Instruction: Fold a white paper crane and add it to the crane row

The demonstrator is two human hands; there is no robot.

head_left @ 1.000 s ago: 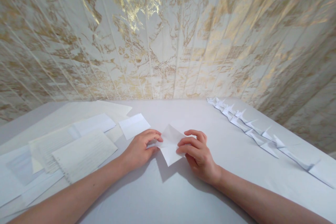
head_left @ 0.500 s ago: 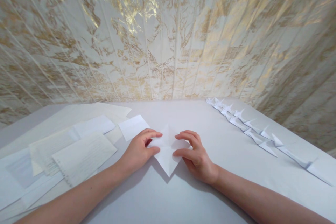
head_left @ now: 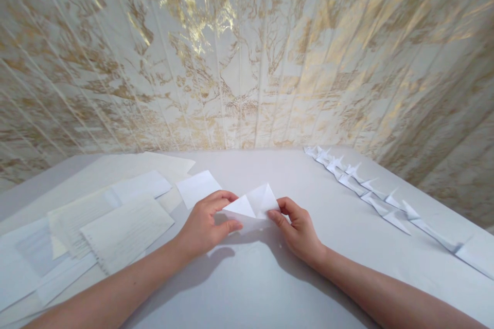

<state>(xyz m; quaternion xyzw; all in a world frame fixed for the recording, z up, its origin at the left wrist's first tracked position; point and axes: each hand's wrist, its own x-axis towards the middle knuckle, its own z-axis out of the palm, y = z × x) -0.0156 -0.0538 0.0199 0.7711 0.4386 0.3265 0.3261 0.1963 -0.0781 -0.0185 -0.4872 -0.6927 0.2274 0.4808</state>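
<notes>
A creased white sheet of paper (head_left: 255, 204) is held up off the table between both hands, its folds standing open in peaks. My left hand (head_left: 210, 220) pinches its left side, with the thumb in front and the fingers behind. At the right corner, my right hand (head_left: 295, 225) grips the sheet between thumb and fingers. Just beyond my left hand lies a flat white paper square (head_left: 198, 187) on the table.
Overlapping papers, some with writing (head_left: 129, 234), spread over the left of the white table (head_left: 247, 288). Folded white paper figures (head_left: 370, 198) stand in rows along the right side. A gold-patterned curtain (head_left: 247, 61) hangs behind the table's far edge.
The paper has been lifted and tilted from lying as a flat diamond into a partly folded shape. Both hands have closed on its sides.
</notes>
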